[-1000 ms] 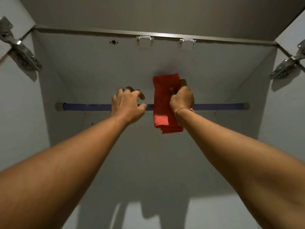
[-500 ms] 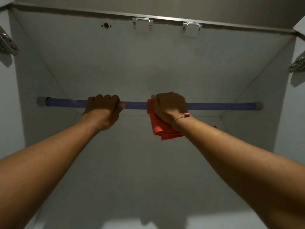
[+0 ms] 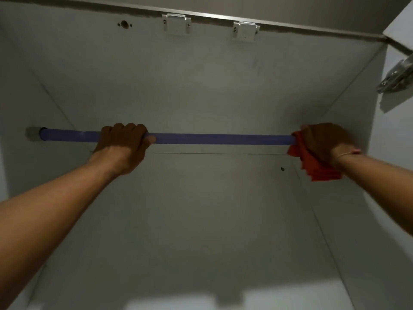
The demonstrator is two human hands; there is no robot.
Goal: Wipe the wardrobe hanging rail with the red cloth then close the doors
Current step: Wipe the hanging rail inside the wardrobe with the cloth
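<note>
Right end of the hanging rail (image 3: 219,139) lost under the right hand (image 3: 324,142) and the red cloth (image 3: 317,168) — end fitting not visible. Rail also covered where the left hand (image 3: 123,146) wraps it. Door hinge (image 3: 396,78) cut off by the right edge (door mostly out of frame).

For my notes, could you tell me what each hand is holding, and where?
Left hand grips the rail left of its middle; right hand clamps the cloth around its right end.

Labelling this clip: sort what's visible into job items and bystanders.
Job: blue wardrobe hanging rail; folded red cloth; right hand pressing it there; left hand gripping the rail.
Bystanders: two metal brackets; silver door hinge.
</note>
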